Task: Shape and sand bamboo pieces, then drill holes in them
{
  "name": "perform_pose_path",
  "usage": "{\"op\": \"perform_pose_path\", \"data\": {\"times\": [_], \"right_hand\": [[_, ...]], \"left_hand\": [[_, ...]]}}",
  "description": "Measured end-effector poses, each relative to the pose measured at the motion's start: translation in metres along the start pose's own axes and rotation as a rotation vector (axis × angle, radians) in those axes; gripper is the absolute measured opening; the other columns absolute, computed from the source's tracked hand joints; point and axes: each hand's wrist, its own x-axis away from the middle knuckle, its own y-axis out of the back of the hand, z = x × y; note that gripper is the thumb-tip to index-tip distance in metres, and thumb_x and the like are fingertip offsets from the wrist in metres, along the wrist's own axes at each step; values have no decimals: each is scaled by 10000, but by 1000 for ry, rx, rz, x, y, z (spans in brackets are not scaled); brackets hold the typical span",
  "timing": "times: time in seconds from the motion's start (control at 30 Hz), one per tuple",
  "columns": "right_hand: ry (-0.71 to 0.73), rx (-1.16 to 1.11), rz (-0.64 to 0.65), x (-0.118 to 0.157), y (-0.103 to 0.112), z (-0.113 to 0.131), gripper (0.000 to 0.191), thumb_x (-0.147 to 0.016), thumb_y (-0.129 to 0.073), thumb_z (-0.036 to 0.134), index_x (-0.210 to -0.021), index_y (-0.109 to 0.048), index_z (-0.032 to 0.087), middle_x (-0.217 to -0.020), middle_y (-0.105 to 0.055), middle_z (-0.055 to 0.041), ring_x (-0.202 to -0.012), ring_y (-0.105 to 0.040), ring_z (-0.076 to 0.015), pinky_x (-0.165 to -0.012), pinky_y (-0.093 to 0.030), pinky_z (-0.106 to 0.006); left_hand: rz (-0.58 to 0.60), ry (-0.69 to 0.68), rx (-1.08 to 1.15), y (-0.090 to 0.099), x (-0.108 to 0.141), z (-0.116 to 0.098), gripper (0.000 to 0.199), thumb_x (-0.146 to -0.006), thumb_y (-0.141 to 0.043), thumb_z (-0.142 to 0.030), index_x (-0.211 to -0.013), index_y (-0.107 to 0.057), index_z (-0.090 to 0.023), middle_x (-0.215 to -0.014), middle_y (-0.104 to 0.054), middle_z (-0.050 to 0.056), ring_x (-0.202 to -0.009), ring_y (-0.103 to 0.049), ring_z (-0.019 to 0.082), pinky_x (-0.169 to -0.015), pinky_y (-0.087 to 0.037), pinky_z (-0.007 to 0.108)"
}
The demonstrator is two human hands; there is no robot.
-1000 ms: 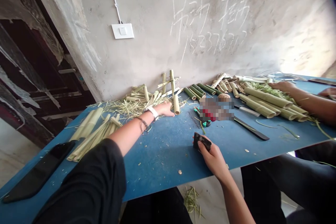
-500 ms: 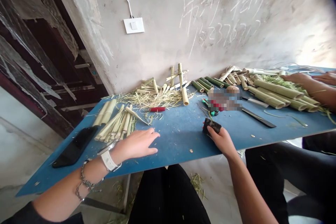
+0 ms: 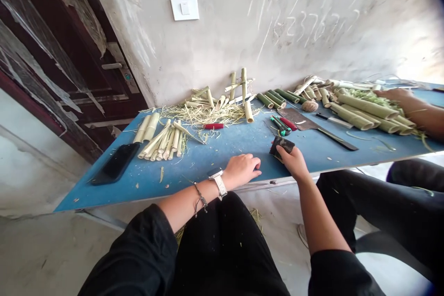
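Observation:
My left hand (image 3: 241, 170) lies on the near edge of the blue board (image 3: 222, 157), fingers slightly curled, holding nothing. My right hand (image 3: 291, 161) grips a small dark block (image 3: 282, 145) close by. Beyond them are green-handled tools (image 3: 280, 125) and a broad cleaver (image 3: 298, 120). A bundle of cut bamboo strips (image 3: 163, 145) lies to the left of my left hand. Bamboo tube halves (image 3: 360, 115) are heaped at the right, where a co-worker's hand (image 3: 393, 95) rests on them.
A black phone (image 3: 116, 163) lies at the board's left. A red-handled tool (image 3: 213, 126), straw-like shavings (image 3: 204, 114) and a ball of twine (image 3: 310, 106) lie farther back. A concrete wall (image 3: 222, 41) closes the far side, and a dark door (image 3: 69, 69) stands at left.
My left hand has come back from the far bamboo pile to the board's near edge, now beside my right hand. The view has tilted down. My right hand still grips the dark block.

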Motion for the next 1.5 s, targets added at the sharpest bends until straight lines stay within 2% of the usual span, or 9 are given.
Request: {"op": "perform_pose_path", "data": {"times": [0.2, 0.5, 0.57, 0.73, 0.8, 0.93, 1.03, 1.27, 1.5], "right_hand": [[11, -35, -21, 0, 0, -2, 378, -765, -483, 382, -1008, -630, 133, -944, -652, -80, -889, -596, -236, -823, -457, -379], [53, -6, -90, -2, 6, 19, 367, -683, -590, 431, -918, -551, 152, -822, -621, -63, -729, -574, -214, -695, -467, -369], [120, 42, 86, 0, -1, 46, 321, -677, -601, 443, -824, -558, 162, -756, -623, -53, -668, -566, -201, -635, -460, -331], [383, 323, 831, -1, -56, 97, 234, -737, -575, 419, -755, -590, 187, -686, -615, 7, -639, -550, -158, -566, -420, -245], [401, 468, 915, -20, -73, 96, 176, -692, -629, 363, -692, -594, 190, -638, -604, 24, -611, -541, -149, -555, -402, -236], [309, 641, 653, -82, -72, 86, 85, -691, -584, 196, -764, -614, 164, -702, -618, -51, -679, -562, -204, -621, -400, -302], [281, 690, 503, -94, -72, 96, 188, -761, -491, 192, -886, -610, 117, -785, -620, -127, -736, -568, -251, -628, -400, -351], [467, 507, 1036, -37, -127, 113, 154, -687, -658, 338, -746, -644, 197, -674, -621, 27, -644, -555, -146, -572, -409, -230], [495, 593, 756, -85, -117, 126, 122, -779, -525, 207, -801, -640, 174, -679, -609, -44, -649, -546, -179, -592, -379, -274]], "left_hand": [[39, 50, -74, 20, 23, 22, 305, -798, -506, -463, -944, -564, -203, -933, -579, 37, -799, -583, 183, -627, -442, 269], [-108, 331, -55, 57, 127, 91, 302, -855, -402, -347, -1092, -511, -195, -1071, -525, 66, -852, -558, 158, -737, -457, 293], [-200, 367, -103, 50, 146, 102, 307, -854, -405, -332, -1109, -493, -186, -1084, -510, 80, -926, -542, 181, -806, -448, 325], [-446, 436, -197, 23, 166, 113, 282, -854, -402, -308, -1082, -490, -167, -1101, -475, 113, -1081, -467, 232, -928, -381, 388], [-532, 475, -199, 18, 166, 114, 259, -846, -409, -289, -1060, -498, -172, -1117, -466, 118, -1105, -452, 239, -949, -356, 405], [-573, 552, -174, 17, 165, 114, 241, -818, -439, -268, -1033, -519, -196, -1131, -470, 113, -1114, -449, 257, -941, -343, 438], [-587, 593, -161, 18, 166, 111, 238, -808, -442, -253, -1025, -524, -200, -1142, -471, 112, -1127, -438, 258, -945, -328, 439], [-572, 616, -154, 18, 166, 107, 241, -794, -457, -278, -1013, -524, -204, -1144, -470, 112, -1144, -421, 261, -957, -310, 433], [-569, 634, -157, 17, 165, 108, 226, -780, -469, -268, -992, -519, -208, -1138, -472, 102, -1136, -425, 251, -949, -314, 422]]}}
